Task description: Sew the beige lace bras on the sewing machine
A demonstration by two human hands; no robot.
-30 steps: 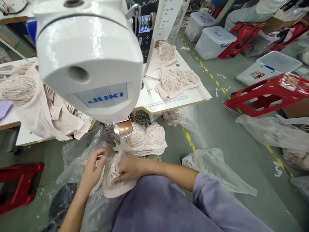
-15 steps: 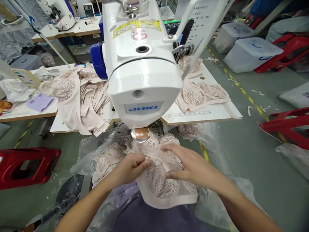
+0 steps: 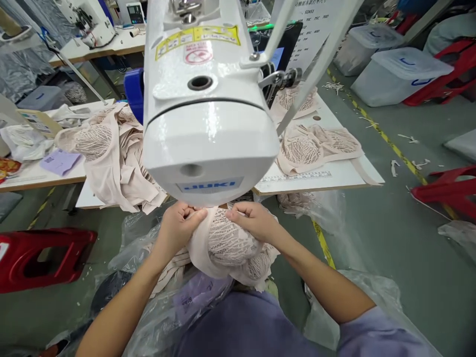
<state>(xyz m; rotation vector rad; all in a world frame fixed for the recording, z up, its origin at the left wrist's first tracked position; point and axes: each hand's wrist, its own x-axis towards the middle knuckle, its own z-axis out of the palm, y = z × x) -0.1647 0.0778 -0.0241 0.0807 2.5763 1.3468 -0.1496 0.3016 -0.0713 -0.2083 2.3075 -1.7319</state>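
Just below the head of a white sewing machine (image 3: 208, 144), both hands hold a pale beige lace bra (image 3: 232, 240). My left hand (image 3: 179, 223) pinches its smooth band at the left. With thumb and fingers, my right hand (image 3: 253, 218) grips the upper edge of the lace cup. The cup bulges toward me, and the rest of the bra hangs down over my lap. The machine head hides the needle area and the bra's far edge. More beige pieces lie in clear plastic beneath my left forearm.
A heap of beige bras (image 3: 111, 153) covers the left tabletop beside a purple paper slip (image 3: 60, 159). Another lace bra (image 3: 316, 146) lies on the right tabletop. Red stools (image 3: 46, 258) stand at both sides. Lidded plastic bins (image 3: 401, 74) sit on the floor at back right.
Both hands have moved up and forward to the machine head with the bra. It has been turned, its band now at the left. My right hand has closed from a spread grasp.
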